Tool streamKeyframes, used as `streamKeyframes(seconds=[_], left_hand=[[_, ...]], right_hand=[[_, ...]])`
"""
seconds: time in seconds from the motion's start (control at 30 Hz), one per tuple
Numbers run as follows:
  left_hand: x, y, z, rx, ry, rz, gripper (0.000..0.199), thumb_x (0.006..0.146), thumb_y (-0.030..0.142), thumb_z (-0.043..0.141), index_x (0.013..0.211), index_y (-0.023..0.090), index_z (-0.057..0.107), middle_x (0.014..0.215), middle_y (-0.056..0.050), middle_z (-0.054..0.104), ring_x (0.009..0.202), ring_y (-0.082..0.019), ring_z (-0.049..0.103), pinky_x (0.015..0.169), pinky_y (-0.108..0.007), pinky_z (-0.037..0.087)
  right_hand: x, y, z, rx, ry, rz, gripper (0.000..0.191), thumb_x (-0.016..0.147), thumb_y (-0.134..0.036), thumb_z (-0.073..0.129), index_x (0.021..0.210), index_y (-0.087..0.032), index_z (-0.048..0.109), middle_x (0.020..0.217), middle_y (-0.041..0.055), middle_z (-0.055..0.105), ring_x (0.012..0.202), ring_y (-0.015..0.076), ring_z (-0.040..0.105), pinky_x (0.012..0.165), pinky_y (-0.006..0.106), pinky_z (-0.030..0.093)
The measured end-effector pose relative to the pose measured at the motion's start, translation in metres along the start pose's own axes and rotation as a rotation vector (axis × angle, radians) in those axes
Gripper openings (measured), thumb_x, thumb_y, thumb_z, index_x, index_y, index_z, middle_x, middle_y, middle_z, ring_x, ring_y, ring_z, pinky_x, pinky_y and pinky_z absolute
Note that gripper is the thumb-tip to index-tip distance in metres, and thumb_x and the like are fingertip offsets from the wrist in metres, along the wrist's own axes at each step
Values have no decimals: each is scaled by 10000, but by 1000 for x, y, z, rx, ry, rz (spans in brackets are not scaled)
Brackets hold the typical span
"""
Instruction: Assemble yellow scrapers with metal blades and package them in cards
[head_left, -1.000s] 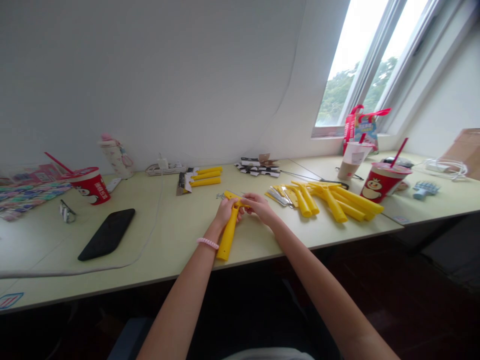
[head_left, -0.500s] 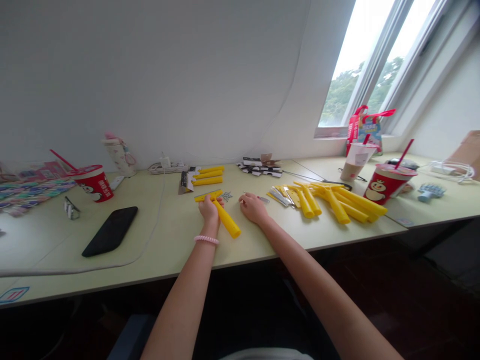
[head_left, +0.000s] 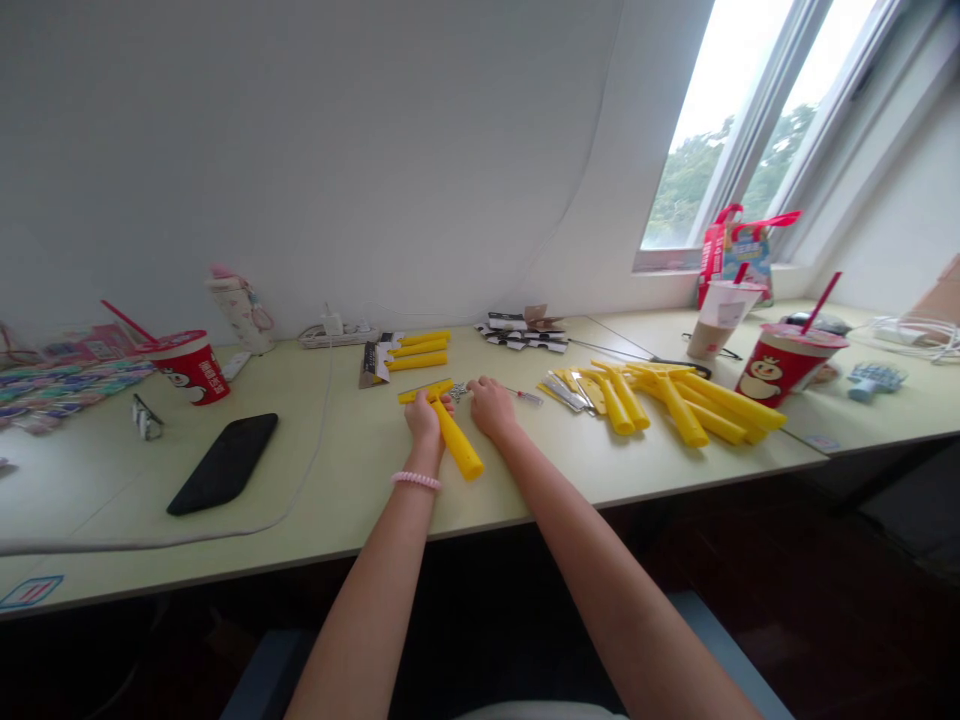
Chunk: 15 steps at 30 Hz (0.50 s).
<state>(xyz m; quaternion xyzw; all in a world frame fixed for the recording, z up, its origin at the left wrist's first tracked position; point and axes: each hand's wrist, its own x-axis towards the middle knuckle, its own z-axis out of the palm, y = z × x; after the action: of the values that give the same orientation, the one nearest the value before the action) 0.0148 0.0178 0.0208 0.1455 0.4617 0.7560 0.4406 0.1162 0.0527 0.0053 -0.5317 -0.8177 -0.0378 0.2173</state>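
Our left hand (head_left: 424, 422) and right hand (head_left: 492, 408) are bare, as are both forearms (head_left: 367, 595), slim and tapering. Left of the lower centre of the frame, we wear a pink band (head_left: 417, 481), coiled like a phone cord, around the left wrist (head_left: 426, 460). At the bottom centre edge shows pale cloth (head_left: 540, 710) with a curved upper border.

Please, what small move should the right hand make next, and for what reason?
Probably the right hand should pinch one of the small metal pieces, perhaps screws: its fingertips are right beside them, and no other piece of work seems to be in it. Meanwhile the left hand holds the yellow T-shaped tool close by.
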Motion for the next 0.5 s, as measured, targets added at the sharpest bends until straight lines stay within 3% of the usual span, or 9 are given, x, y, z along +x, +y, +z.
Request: streamKeyframes(seconds=[0.23,0.37,0.5], left_hand=[[1,2,-1,-54,97,85,49,729,193,393,706,160,422,449,11,521,325,-98,463,380,-205,369],[1,2,-1,-51,92,66,60,727,198,391,692,161,422,450,13,517,327,-92,460,385,-200,365],[1,2,-1,-32,79,55,76,725,201,385,682,158,430,453,4,521,325,-92,456,377,-200,361]], right_hand=[[7,-3,-1,-116,-46,-115,435,860,-141,316,1246,-270,469,1294,75,421,1083,231,396,855,347,328],[12,0,1,-139,-127,-178,439,871,-155,294,1265,-271,451,1339,65,397,1111,244,378,859,374,321],[11,3,5,-102,-136,-127,437,868,-152,288,1244,-266,479,1288,62,459,1103,233,397,860,360,322]])
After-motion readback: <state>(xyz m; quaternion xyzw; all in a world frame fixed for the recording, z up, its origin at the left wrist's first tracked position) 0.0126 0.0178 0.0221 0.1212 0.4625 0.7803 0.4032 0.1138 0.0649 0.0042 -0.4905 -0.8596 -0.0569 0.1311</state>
